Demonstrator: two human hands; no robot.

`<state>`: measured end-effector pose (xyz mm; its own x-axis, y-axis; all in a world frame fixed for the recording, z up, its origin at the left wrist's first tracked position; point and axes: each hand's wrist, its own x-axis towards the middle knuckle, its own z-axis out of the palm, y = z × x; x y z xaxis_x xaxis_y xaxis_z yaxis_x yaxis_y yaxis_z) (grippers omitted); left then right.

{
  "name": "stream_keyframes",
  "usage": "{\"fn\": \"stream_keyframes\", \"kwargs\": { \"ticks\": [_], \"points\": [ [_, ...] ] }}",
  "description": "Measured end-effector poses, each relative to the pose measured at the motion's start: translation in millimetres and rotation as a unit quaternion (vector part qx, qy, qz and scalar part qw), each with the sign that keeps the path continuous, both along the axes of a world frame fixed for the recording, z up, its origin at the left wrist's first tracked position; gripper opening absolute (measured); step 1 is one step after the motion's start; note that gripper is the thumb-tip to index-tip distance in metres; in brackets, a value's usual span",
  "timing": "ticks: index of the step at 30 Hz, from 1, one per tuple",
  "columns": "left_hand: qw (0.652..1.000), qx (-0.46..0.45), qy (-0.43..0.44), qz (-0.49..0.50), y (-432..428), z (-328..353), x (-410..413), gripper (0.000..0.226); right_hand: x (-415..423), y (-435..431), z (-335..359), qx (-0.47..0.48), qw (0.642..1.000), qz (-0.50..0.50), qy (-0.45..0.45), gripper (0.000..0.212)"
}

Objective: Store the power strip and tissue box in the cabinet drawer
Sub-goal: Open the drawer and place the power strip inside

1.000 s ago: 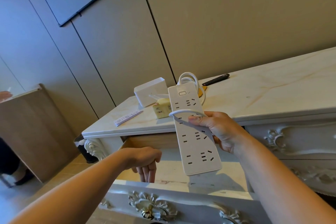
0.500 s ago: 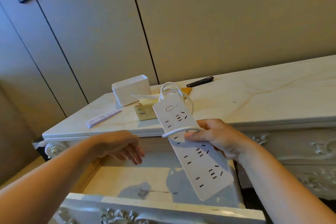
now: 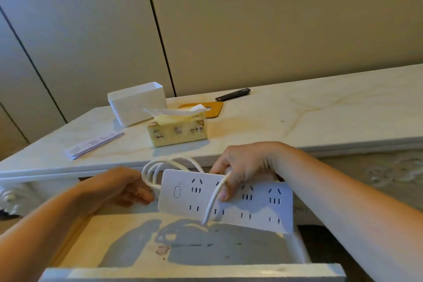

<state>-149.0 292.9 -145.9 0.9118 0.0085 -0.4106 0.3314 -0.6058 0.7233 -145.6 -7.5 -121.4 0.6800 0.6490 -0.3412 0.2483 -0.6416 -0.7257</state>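
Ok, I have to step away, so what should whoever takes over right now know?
Right hand grips the power strip, cord pinned under the thumb, above the open drawer.
Left hand open beside the coiled cord, holding nothing.
Tissue box sits on the cabinet top.
Done: drawer opened.
Left: lay the strip in, add the tissue box, probably close the drawer.

Cream marble cabinet top (image 3: 320,117) carries white rectangular box (image 3: 137,103), yellow printed tissue box (image 3: 177,131), paper slip (image 3: 93,144), black remote (image 3: 232,94), orange mat (image 3: 212,107).
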Motion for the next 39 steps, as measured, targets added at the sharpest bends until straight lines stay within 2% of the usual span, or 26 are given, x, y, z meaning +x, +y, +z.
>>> {"fn": "stream_keyframes", "kwargs": {
  "ticks": [4, 7, 9, 11, 12, 14, 16, 18, 20, 25, 29, 39],
  "points": [
    [1.000, -0.023, -0.014, 0.000, 11, -7, 3, 0.035, 6, 23, -4, -0.048, 0.998, 0.015, -0.029, 0.038],
    [0.994, -0.104, 0.001, -0.033, 13, -4, -2, 0.038, 8, 34, -13, -0.078, 0.995, 0.025, -0.047, 0.037],
    [0.988, -0.135, 0.024, -0.067, 13, -3, -4, 0.058, 9, 39, -18, -0.095, 0.993, 0.029, -0.058, 0.038],
    [0.989, -0.106, 0.029, -0.096, 10, -7, -4, 0.084, 9, 41, -23, -0.105, 0.992, 0.031, -0.068, 0.038],
    [0.991, -0.076, 0.028, -0.108, 7, -10, -3, 0.091, 10, 42, -26, -0.109, 0.991, 0.030, -0.069, 0.038],
    [0.992, -0.022, 0.023, -0.121, -1, -17, -4, 0.089, 11, 42, -32, -0.114, 0.990, 0.024, -0.073, 0.038],
    [0.994, -0.011, 0.030, -0.108, -8, -25, 0, 0.082, 14, 42, -39, -0.125, 0.989, 0.013, -0.079, 0.038],
    [0.995, -0.014, 0.044, -0.083, -12, -35, 4, 0.066, 17, 40, -45, -0.137, 0.987, 0.004, -0.078, 0.039],
    [0.995, -0.036, 0.062, -0.070, -15, -44, 9, 0.054, 21, 38, -50, -0.140, 0.988, -0.001, -0.072, 0.038],
    [0.987, -0.142, 0.057, -0.053, -24, -65, 10, 0.043, 25, 36, -52, -0.145, 0.986, -0.010, -0.080, 0.039],
    [0.980, -0.186, 0.053, -0.034, -26, -74, 12, 0.044, 29, 39, -60, -0.163, 0.981, -0.022, -0.102, 0.040],
    [0.982, -0.185, 0.029, -0.016, -27, -88, 20, 0.042, 27, 39, -76, -0.179, 0.966, -0.064, -0.178, 0.040]
  ]
}}
